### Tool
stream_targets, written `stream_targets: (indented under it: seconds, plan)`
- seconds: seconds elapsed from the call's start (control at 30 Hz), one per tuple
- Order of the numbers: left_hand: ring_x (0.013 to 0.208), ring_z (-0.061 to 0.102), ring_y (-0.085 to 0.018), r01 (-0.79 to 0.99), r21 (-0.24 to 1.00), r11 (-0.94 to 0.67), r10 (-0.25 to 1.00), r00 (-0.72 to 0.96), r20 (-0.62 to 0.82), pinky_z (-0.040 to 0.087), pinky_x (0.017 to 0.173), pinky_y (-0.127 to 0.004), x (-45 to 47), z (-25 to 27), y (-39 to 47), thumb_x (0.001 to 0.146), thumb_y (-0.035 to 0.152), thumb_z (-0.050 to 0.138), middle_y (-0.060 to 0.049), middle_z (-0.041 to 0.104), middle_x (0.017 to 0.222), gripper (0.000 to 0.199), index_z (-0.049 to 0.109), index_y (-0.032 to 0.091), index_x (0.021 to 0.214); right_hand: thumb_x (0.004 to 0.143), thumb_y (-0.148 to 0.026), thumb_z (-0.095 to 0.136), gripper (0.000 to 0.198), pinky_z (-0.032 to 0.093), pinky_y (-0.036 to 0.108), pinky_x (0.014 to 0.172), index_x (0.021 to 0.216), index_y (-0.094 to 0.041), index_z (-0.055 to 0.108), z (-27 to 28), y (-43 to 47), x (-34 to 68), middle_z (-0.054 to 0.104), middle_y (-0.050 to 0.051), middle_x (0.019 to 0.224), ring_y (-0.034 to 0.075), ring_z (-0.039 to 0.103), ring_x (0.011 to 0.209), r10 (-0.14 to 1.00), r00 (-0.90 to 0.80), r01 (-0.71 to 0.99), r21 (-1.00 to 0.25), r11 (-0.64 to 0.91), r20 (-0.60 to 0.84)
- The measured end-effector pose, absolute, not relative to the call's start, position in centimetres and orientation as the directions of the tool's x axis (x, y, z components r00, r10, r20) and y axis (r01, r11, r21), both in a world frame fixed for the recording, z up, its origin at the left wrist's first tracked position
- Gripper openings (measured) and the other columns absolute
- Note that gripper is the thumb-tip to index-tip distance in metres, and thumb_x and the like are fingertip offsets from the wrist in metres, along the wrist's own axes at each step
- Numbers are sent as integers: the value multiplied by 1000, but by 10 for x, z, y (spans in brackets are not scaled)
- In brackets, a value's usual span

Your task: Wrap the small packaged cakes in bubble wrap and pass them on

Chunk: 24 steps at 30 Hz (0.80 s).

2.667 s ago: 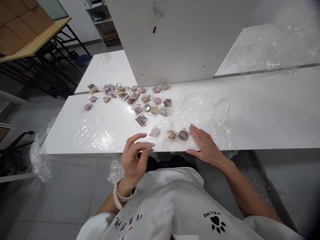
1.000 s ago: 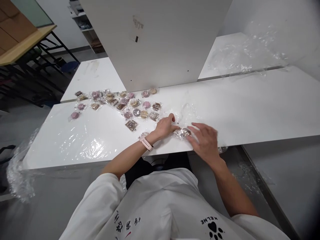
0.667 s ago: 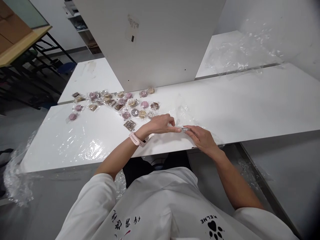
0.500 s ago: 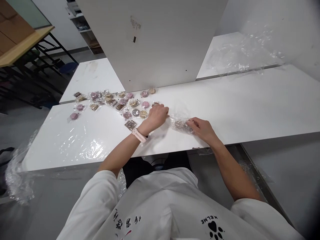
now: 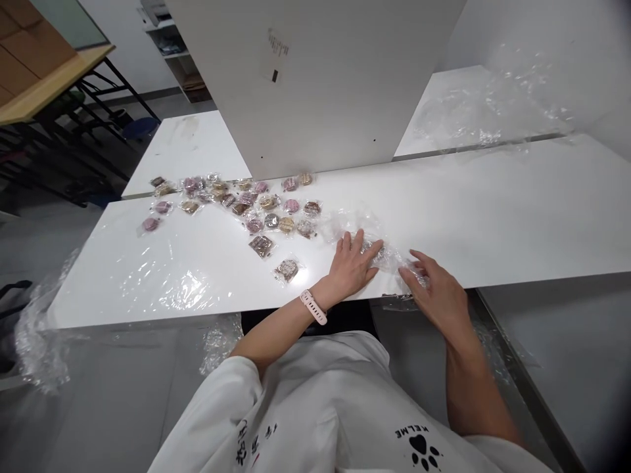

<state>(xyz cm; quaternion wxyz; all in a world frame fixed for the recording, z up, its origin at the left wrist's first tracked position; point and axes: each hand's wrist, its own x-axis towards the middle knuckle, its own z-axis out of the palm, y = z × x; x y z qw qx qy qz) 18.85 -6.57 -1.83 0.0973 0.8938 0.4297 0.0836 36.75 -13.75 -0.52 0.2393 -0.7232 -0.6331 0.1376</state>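
A crumpled clear plastic bag (image 5: 392, 257) lies near the table's front edge, with small dark contents partly showing through. My left hand (image 5: 349, 268) rests palm down on the bag, fingers spread, a pale pink band around its wrist. At the bag's right end is my right hand (image 5: 441, 292), its thumb and fingers curled around a bunched part of the plastic. Left of the bag, several round, individually wrapped sweets or biscuits in pink, tan, grey and brown are scattered. The closest is a speckled brown wrapped piece (image 5: 287, 269); a dark square wrapped piece (image 5: 261, 246) lies behind it.
The white table (image 5: 517, 217) runs across in front of me. A tall white panel (image 5: 320, 98) stands at its back edge. Loose clear film (image 5: 488, 115) lies behind on the right, and more film (image 5: 42, 348) hangs off the left end.
Both hands have moved right and nearer me. My left hand has opened flat over the bag, and a wrapped brown piece now shows where that arm was. The bag is stretched further right.
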Motion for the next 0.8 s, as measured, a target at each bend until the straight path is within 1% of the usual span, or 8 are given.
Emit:
stream_targets:
  seconds: [0.1,0.23,0.37,0.43,0.53,0.63,0.73,0.8]
  plan:
    - [145,29,-46,765,247,-594,800,595,79,30,113,-61,194,-17,-67,92,39,59,-21,30,159,61,40,24,148,90,-61,52,50,48,36,74,117,-22,66,-12,-164,379,70,10,105,26,63,90,961,222,861,-495,-114,164]
    - [148,23,-46,775,294,-559,822,565,73,25,114,-65,201,-18,-72,89,41,66,-22,30,159,62,46,21,144,90,-60,55,41,46,30,59,83,-21,67,-8,-165,383,66,3,75,18,59,67,970,243,540,-828,-149,-16]
    - [147,30,-37,739,454,-498,856,502,122,24,117,-62,202,-17,-74,94,35,59,-16,41,154,35,63,20,124,93,-59,53,41,55,35,79,108,-24,69,9,-147,372,72,6,105,21,67,92,996,85,108,-994,-29,-20]
    - [139,41,-32,695,570,-438,889,427,162,28,116,-56,202,-18,-72,96,25,53,-13,54,144,20,72,18,98,94,-58,52,44,54,40,92,121,-26,65,13,-139,364,69,7,119,22,66,105,998,16,129,-990,54,57]
    - [127,53,-26,558,765,-321,940,290,182,38,110,-46,199,-19,-68,91,14,52,-11,67,124,26,65,17,69,90,-56,58,41,54,42,90,113,-23,67,9,-130,355,70,9,111,23,67,100,974,147,406,-908,98,171]
    - [117,58,-23,345,924,-163,981,156,115,45,101,-39,195,-21,-64,81,9,59,-9,68,115,12,64,18,88,85,-61,61,45,57,40,76,102,-20,69,-7,-123,344,71,7,87,22,67,77,953,277,573,-817,-61,124]
    - [103,61,-19,154,988,-29,999,43,23,48,93,-33,192,-23,-60,74,7,63,-6,65,109,35,58,19,106,83,-64,61,63,58,36,65,126,-19,61,-22,-114,325,70,6,85,20,66,69,961,274,419,-894,-160,-43]
    - [95,61,-17,82,996,26,1000,4,-27,49,88,-31,191,-23,-59,74,9,63,-5,64,104,33,57,19,105,83,-62,61,73,58,35,65,141,-20,50,-28,-106,308,70,7,94,20,67,74,950,308,312,-938,-148,-47]
